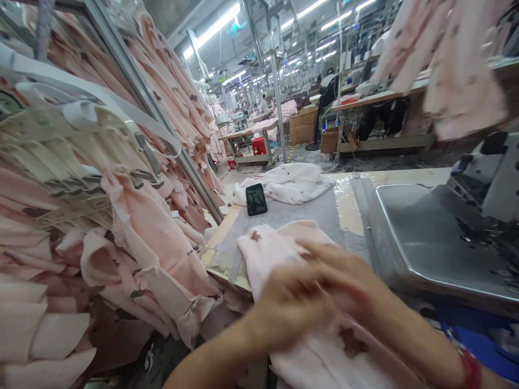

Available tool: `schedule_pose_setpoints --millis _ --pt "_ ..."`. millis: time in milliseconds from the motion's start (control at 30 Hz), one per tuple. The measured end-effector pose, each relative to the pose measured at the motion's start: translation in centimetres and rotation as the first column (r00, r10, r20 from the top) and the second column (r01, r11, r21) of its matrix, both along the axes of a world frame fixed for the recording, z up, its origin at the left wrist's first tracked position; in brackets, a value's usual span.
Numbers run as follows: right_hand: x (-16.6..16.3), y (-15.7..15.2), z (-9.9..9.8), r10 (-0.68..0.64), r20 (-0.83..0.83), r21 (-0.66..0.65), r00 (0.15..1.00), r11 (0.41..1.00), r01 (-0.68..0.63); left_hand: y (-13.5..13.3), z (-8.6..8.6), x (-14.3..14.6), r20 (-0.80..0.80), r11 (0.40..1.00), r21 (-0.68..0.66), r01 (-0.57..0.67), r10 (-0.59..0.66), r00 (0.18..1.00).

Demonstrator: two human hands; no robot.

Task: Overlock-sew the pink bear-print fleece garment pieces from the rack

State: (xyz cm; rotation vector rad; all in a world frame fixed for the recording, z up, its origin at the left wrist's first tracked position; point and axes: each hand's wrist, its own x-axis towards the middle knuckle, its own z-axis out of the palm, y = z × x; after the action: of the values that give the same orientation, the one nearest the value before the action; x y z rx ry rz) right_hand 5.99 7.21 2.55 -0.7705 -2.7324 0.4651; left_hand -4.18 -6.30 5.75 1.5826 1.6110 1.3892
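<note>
A pale pink garment piece (259, 259) with brown printed patches lies over the table's near edge and hangs down toward me. Both hands are above its middle, close together and smeared by motion. My left hand (294, 308) comes in from the lower left, its fingers bent toward the other hand. My right hand (340, 270), with a red band on its wrist, reaches across from the right over the cloth. Whether either one grips the fabric is hidden by the blur. Just beyond the garment lies a black phone (256, 199).
White spotted cloth (295, 183) is heaped behind the phone. To the right stands a sewing machine (494, 178) beside a metal tray (421, 237). Pink pieces (158, 254) hang from clip hangers (77, 146) on a rack at left. More pink fabric (462, 70) hangs upper right.
</note>
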Motion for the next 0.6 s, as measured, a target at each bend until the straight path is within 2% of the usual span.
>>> schedule_pose_setpoints --millis 33,67,133,200,267,333,400,500,600 --pt "0.6 -0.8 -0.4 0.013 0.028 -0.023 1.0 1.0 -0.013 1.8 -0.3 -2.7 -0.073 0.987 -0.045 -0.154 0.151 0.986" --pt "1.0 -1.7 -1.1 0.018 0.05 -0.042 0.999 0.999 -0.016 3.5 -0.8 -5.4 -0.155 0.944 -0.083 -0.32 0.305 0.94" --pt "1.6 -3.2 -2.8 -0.02 0.06 -0.06 0.998 0.998 0.024 5.8 -2.4 -10.1 -0.289 0.82 -0.133 -0.556 0.504 0.814" --pt "1.6 -3.9 -4.1 -0.083 0.041 -0.08 0.996 0.993 0.086 6.7 -4.3 -13.2 -0.379 0.742 -0.177 -0.647 0.555 0.74" --pt "1.5 -4.0 -4.5 -0.156 0.05 -0.118 0.987 0.98 0.161 6.6 -5.9 -14.6 -0.457 0.693 -0.212 -0.689 0.552 0.697" --pt "1.5 -4.1 -4.0 -0.174 0.089 -0.173 0.981 0.967 0.187 6.0 -6.8 -15.2 -0.508 0.679 -0.23 -0.697 0.527 0.681" --pt "1.5 -4.6 -3.2 -0.118 0.111 -0.242 0.987 0.96 0.142 5.3 -6.7 -15.8 -0.531 0.689 -0.22 -0.691 0.509 0.677" --pt "1.7 -5.7 -2.2 -0.004 0.05 -0.359 0.999 0.933 0.022 4.3 -5.3 -16.8 -0.522 0.735 -0.128 -0.666 0.52 0.675" --pt "2.6 -5.1 -2.1 -0.041 -0.045 -0.428 0.998 0.904 0.018 4.7 -3.8 -16.9 -0.471 0.796 -0.044 -0.604 0.516 0.715"
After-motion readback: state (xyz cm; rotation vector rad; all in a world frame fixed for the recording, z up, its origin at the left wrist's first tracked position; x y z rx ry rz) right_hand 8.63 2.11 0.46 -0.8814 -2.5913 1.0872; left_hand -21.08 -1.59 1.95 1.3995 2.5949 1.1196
